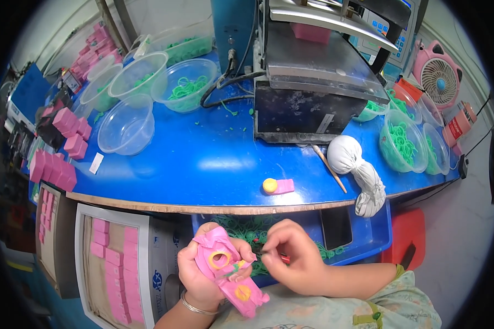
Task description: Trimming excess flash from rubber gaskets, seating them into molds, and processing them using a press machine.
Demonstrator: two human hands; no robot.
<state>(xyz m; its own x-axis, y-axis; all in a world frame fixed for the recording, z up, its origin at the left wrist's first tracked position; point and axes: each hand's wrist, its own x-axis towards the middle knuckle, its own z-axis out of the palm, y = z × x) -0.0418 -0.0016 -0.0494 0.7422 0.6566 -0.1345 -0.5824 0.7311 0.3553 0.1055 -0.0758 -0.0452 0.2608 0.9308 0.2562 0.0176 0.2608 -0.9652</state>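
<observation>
My left hand (195, 274), with a bracelet at its wrist, grips a soft pink rubber mold (208, 257) in front of my body. The mold is flopped open, with a yellow-ringed hole in its upper part and a yellow round patch on the lower flap. Some small green and yellow bits show on the mold near my left thumb. Just right of it, my right hand (296, 260) is closed in a pinch; a small dark thing shows at the fingertips, too small to name. Behind both hands, green stringy pieces (247, 225) fill part of a blue tray (385, 227).
A black phone (336, 227) lies in the tray. On the blue table (203, 164) are a pink-and-yellow piece (280, 186), a brush (329, 167), a tied white cloth bag (346, 156), clear bowls (127, 126) and a press machine (307, 104). Pink blocks (57, 170) stand left.
</observation>
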